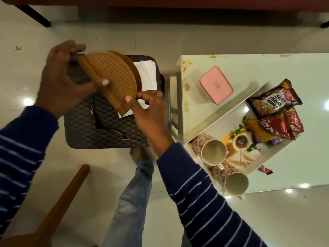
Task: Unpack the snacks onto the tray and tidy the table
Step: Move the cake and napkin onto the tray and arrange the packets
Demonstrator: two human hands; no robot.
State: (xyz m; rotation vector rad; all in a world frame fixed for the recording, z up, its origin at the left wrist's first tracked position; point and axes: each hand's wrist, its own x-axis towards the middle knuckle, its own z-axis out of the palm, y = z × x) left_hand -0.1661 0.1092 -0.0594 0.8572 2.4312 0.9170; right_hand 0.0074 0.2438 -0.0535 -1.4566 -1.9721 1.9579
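My left hand (58, 77) grips the top of a stack of round brown coasters (114, 75), held on edge above a dark woven stool (89, 132). At the stack's lower edge, my right hand (149, 107) pinches one coaster. To the right, a white tray (222, 122) lies on the table with several snack packets: salted peanuts (274, 98), a red aloo bhujia pack (277, 129) and others. Two floral mugs (211, 150) (233, 179) lie on their sides at the tray's near end.
A pink-lidded container (216, 84) stands on the pale table (302, 168) behind the tray. A small red wrapper (266, 170) lies by the tray's corner. White paper napkins (147, 77) rest on the stool. A wooden chair arm (58, 204) is at lower left.
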